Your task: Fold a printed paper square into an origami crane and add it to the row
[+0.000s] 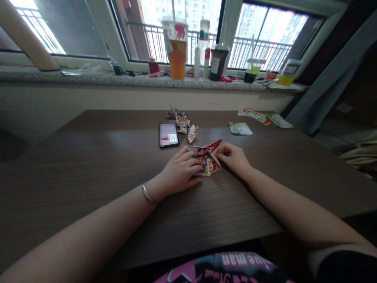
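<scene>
Printed paper [207,160] half under left hand [179,173]

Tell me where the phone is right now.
In the head view the phone lies flat on the table, just beyond the left hand and the printed paper, left of the pile of folded paper pieces.

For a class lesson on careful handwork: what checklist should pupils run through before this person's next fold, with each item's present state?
1. Left hand holds the paper down on the table: ok.
2. Right hand has a pinching grip on the paper's raised corner: ok.
3. Phone lies apart from the paper: ok.
4. Folded pieces sit behind, clear of both hands: ok.
5. Paper edges lined up: cannot tell, hands cover them.
</scene>
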The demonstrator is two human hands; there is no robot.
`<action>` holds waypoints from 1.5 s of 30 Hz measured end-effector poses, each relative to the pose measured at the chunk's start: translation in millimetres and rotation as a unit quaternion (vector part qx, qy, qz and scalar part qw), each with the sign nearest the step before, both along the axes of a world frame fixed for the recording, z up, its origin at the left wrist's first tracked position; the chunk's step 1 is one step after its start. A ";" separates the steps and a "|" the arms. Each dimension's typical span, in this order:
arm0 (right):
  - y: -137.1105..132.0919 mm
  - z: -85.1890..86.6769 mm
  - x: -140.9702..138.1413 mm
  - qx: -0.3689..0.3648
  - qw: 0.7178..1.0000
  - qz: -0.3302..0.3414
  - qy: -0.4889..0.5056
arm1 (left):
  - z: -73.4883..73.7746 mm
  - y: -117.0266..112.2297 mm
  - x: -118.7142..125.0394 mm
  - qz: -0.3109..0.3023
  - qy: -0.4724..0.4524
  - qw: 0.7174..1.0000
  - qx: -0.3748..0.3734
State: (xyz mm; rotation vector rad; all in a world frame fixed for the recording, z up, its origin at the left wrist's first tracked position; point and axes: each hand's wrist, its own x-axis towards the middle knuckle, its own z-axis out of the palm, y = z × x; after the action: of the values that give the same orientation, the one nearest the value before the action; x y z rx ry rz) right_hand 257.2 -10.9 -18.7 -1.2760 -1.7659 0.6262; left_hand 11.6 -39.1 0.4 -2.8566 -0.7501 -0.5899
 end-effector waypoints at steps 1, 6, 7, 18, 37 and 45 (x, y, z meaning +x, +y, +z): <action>0.4 -0.4 0.0 -0.002 1.000 0.003 0.003 | -0.8 0.9 0.0 0.001 -0.001 1.000 -0.005; 2.4 -3.9 -0.5 -0.014 1.000 0.007 0.013 | -2.8 3.2 0.8 0.012 0.004 1.000 0.015; 2.8 -4.6 -0.6 -0.015 1.000 0.008 0.013 | -2.6 3.1 1.3 0.010 0.006 1.000 0.025; -4.7 -0.2 -5.9 0.021 0.999 0.024 -0.035 | 5.3 -0.1 4.1 0.052 -0.023 0.997 0.051; -4.9 2.7 -7.5 0.046 0.988 0.069 -0.132 | 3.3 3.7 -1.4 0.032 -0.054 0.998 0.020; -3.3 5.4 -6.7 0.046 0.983 0.089 -0.155 | -0.6 6.6 -4.3 0.062 -0.087 0.994 0.009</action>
State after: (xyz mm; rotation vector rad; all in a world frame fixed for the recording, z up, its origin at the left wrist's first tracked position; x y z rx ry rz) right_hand 250.5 -14.1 -13.3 -1.2096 -2.1584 0.4539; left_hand 7.3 -32.5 -0.1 -2.7420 -0.9355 -0.8296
